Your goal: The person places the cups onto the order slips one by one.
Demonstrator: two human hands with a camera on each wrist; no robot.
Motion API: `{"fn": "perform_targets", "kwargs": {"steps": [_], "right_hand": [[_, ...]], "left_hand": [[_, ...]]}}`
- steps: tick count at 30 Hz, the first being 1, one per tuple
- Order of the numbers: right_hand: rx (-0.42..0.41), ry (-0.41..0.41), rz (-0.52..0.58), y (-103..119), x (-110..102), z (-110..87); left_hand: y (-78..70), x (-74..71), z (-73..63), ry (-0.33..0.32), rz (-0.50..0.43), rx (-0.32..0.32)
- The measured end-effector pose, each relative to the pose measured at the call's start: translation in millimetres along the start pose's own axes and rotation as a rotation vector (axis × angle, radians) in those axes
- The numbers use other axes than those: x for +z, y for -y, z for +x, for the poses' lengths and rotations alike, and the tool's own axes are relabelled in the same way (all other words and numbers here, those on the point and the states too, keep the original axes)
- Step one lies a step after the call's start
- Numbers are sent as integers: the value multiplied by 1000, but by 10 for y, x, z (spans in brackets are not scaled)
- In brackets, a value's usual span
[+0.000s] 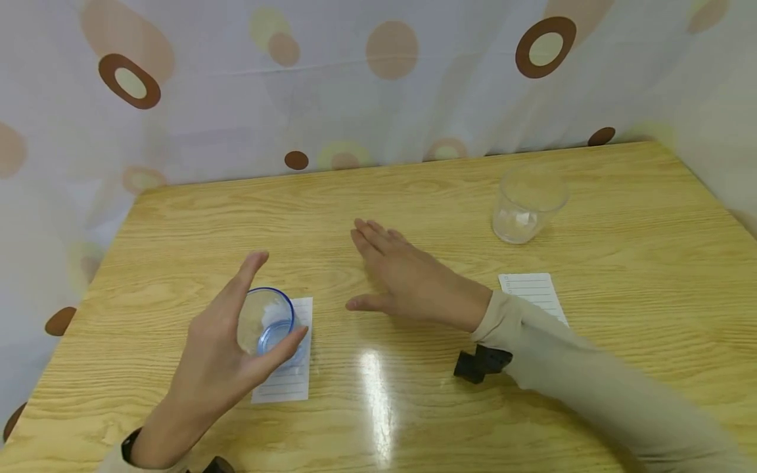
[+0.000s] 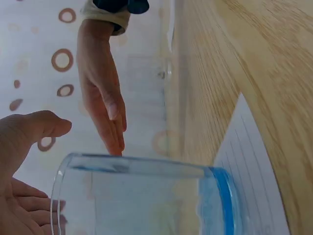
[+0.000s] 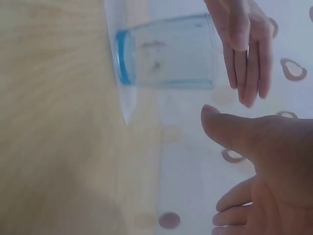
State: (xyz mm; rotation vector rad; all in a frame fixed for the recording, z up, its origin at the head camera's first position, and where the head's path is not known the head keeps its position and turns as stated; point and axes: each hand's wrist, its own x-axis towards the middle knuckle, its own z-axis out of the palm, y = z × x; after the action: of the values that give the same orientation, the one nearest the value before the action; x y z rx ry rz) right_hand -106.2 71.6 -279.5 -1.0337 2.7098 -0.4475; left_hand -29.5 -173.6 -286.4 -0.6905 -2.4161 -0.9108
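A clear glass with a blue rim and bluish base (image 1: 276,336) stands upright on a lined paper slip (image 1: 290,389) at the left of the table. Just above its rim hovers my left hand (image 1: 215,345), thumb and fingers spread wide apart. In the right wrist view that left hand (image 3: 244,44) hangs beside the mouth of the glass (image 3: 171,54), apart from it. My right hand (image 1: 408,276) is over the middle of the table, fingers straight and thumb held away, with nothing in it.
A second clear glass (image 1: 520,213) stands at the back right of the wooden table (image 1: 248,210). Another lined paper slip (image 1: 535,289) lies in front of it, partly hidden by my right sleeve (image 1: 568,374). A patterned curtain (image 1: 331,79) hangs behind the table.
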Motion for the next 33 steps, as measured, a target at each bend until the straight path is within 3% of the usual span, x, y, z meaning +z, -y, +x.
{"fn": "perform_targets", "kwargs": {"steps": [6, 13, 24, 29, 33], "right_hand": [[54, -111, 15, -252, -237, -114], [195, -162, 31, -540, -427, -256], [315, -156, 43, -929, -682, -514], [341, -164, 41, -1080, -715, -571], [370, -166, 56, -1219, -723, -647]], "left_hand": [[-179, 170, 142, 103, 40, 43], [-385, 400, 273, 233, -22, 70], [-497, 631, 421, 257, -35, 124], [-503, 701, 423, 347, -27, 83], [-524, 779, 418, 502, -25, -5]]}}
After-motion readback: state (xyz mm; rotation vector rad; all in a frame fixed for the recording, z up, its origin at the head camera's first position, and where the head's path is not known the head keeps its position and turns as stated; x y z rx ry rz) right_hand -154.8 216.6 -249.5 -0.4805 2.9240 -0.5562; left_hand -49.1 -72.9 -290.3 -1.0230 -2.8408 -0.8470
